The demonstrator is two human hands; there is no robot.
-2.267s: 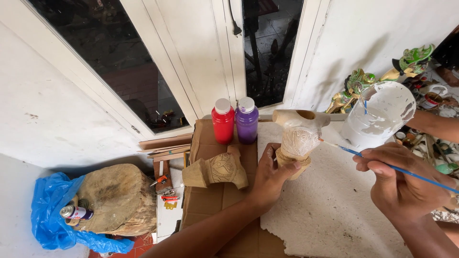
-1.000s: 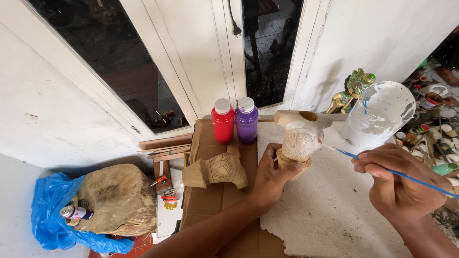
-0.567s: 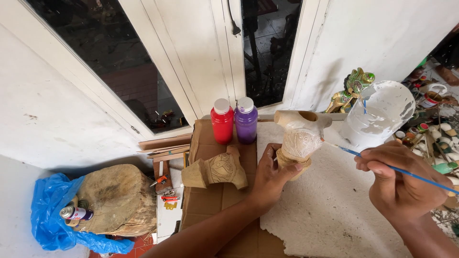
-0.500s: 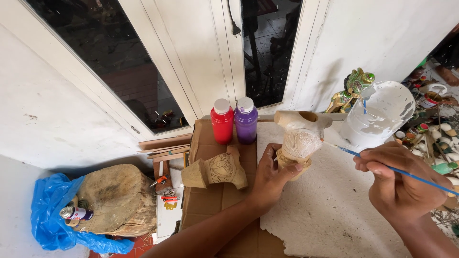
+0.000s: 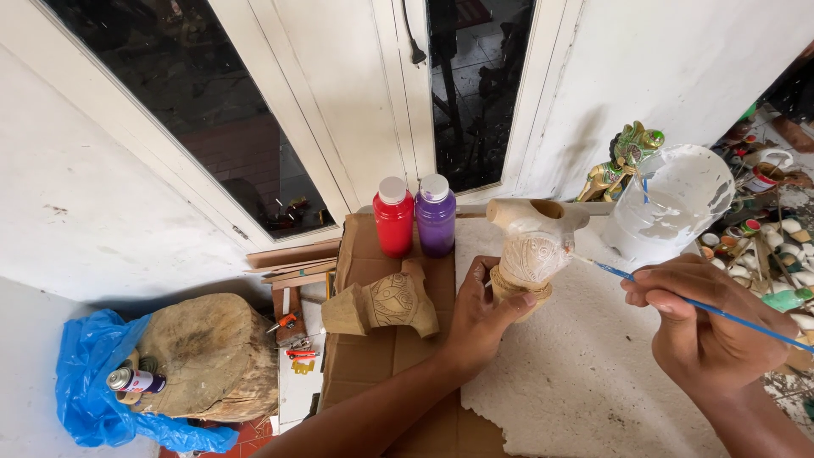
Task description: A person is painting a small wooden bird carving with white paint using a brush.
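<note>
the left hand (image 5: 485, 312) steadies a pale carved wooden figure (image 5: 532, 254) on white foam sheet (image 5: 577, 382); the right hand (image 5: 708, 326) holds a thin blue-handled brush (image 5: 678, 297), its tip touching the carving, beside a paint-smeared clear plastic cup (image 5: 670, 203).

My left grip (image 5: 487, 309) covered the base of the carved wooden figure (image 5: 532, 254), so I couldn't see its foot. The blue brush (image 5: 704, 307) ran off the right edge, its tip too fine to make out. My right grip (image 5: 708, 326) hid the middle of the handle. The clutter of small pots (image 5: 784, 229) was cut off at the right.
</note>
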